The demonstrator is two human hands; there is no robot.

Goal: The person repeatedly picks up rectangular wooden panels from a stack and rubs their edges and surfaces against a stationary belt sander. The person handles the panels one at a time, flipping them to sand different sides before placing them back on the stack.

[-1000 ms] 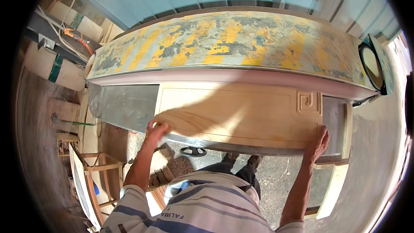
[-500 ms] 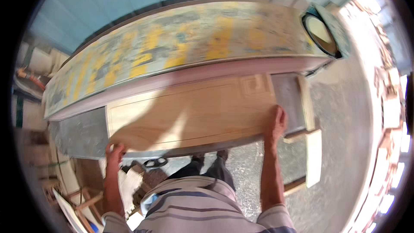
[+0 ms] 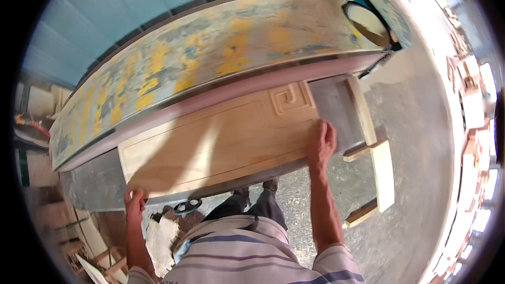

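Fingers of the right hand [image 3: 321, 144] lie flat and spread on the right end of a long pale wooden panel with a carved square-spiral motif [image 3: 221, 139], pressing rather than clasping. The left hand [image 3: 134, 201] curls over the panel's near left corner, fingers hooked on its edge. The panel lies across a grey metal machine table [image 3: 336, 108], its long axis running left to right and tilted up toward the right, so each hand takes one end; the right hand sits farther forward. Just beyond the panel stands a long fence streaked yellow and blue [image 3: 210, 52]. Right of the table, pale timber offcuts [image 3: 383, 171] lie on the concrete floor [image 3: 415, 126].
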